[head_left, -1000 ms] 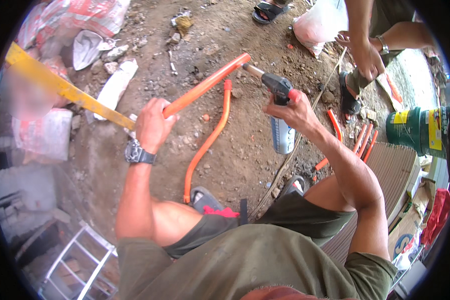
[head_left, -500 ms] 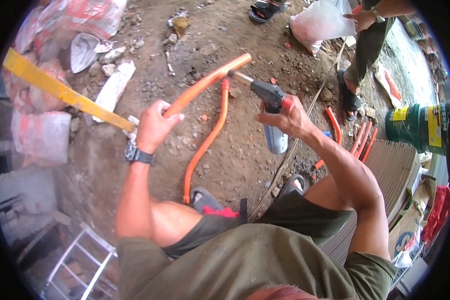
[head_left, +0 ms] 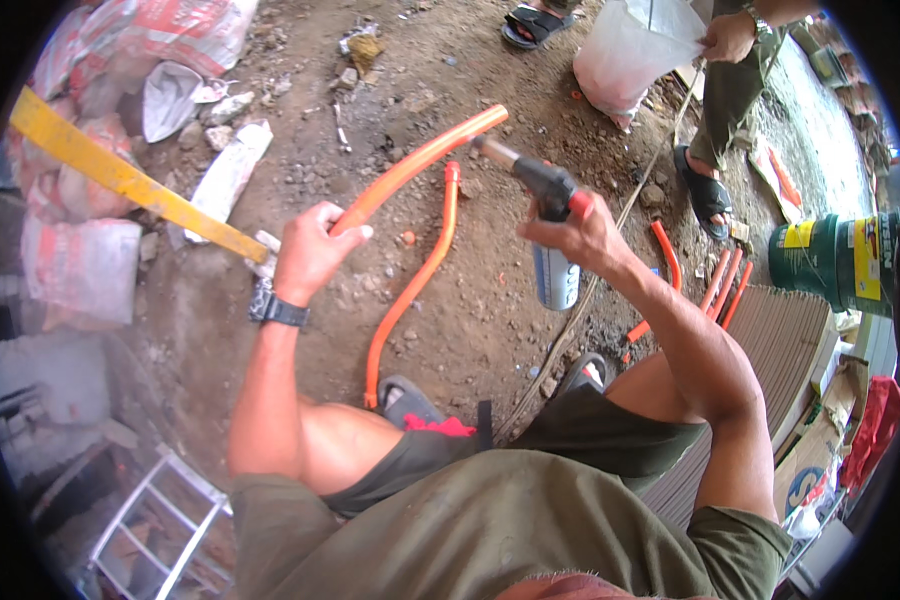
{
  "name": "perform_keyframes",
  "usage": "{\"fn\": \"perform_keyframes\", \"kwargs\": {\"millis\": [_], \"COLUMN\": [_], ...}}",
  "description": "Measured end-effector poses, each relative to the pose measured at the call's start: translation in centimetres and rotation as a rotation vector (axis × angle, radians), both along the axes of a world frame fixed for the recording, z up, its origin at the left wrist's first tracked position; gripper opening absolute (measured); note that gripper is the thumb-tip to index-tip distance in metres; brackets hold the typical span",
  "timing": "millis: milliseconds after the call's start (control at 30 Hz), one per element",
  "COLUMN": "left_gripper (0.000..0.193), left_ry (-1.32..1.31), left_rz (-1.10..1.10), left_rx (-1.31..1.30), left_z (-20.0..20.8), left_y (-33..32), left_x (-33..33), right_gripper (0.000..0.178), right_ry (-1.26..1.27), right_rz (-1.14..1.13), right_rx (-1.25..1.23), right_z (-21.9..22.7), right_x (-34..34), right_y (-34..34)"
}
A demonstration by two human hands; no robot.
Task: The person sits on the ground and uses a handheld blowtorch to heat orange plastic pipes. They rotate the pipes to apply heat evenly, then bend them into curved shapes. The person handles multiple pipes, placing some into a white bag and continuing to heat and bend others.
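Observation:
My left hand (head_left: 310, 250) grips an orange plastic pipe (head_left: 425, 158) that slants up and to the right over the dirt ground. My right hand (head_left: 582, 232) holds a handheld gas torch (head_left: 550, 215) with a grey canister hanging below it. The torch's nozzle points at the pipe's far end, almost touching it. A second, bent orange pipe (head_left: 415, 280) lies on the ground below, between my two hands. I am squatting, with my knees and sandalled feet in view.
Another person (head_left: 725, 100) stands at the upper right holding a white plastic bag (head_left: 630, 50). Several orange pipe pieces (head_left: 715, 285) lie at the right by a green drum (head_left: 835, 260). A yellow bar (head_left: 120, 175) and filled sacks (head_left: 75, 265) lie at the left, a metal frame (head_left: 160, 520) at the lower left.
The torch has swung left and up until its nozzle reaches the end of the held pipe. The other person has straightened up and moved toward the upper right.

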State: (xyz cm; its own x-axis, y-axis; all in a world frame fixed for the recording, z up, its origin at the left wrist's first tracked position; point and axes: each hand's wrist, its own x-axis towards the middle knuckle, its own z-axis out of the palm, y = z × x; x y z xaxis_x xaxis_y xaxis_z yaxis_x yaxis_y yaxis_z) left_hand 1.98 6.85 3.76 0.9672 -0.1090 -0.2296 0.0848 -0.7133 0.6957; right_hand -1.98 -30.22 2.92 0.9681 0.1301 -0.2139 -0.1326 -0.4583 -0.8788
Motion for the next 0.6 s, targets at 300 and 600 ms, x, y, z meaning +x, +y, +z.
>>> {"fn": "perform_keyframes", "kwargs": {"millis": [300, 600], "left_gripper": [0.028, 0.022], "left_ry": [-0.061, -0.289], "left_rz": [-0.008, -0.103], "left_rx": [-0.028, 0.142], "left_z": [-0.2, 0.1], "left_y": [0.0, -0.2], "left_x": [0.0, -0.1], "right_gripper": [0.034, 0.036], "right_ry": [0.073, 0.075], "right_rz": [-0.046, -0.031], "right_rx": [-0.033, 0.001], "right_z": [-0.4, -0.8], "right_x": [0.5, 0.7], "right_y": [-0.6, -0.4]}}
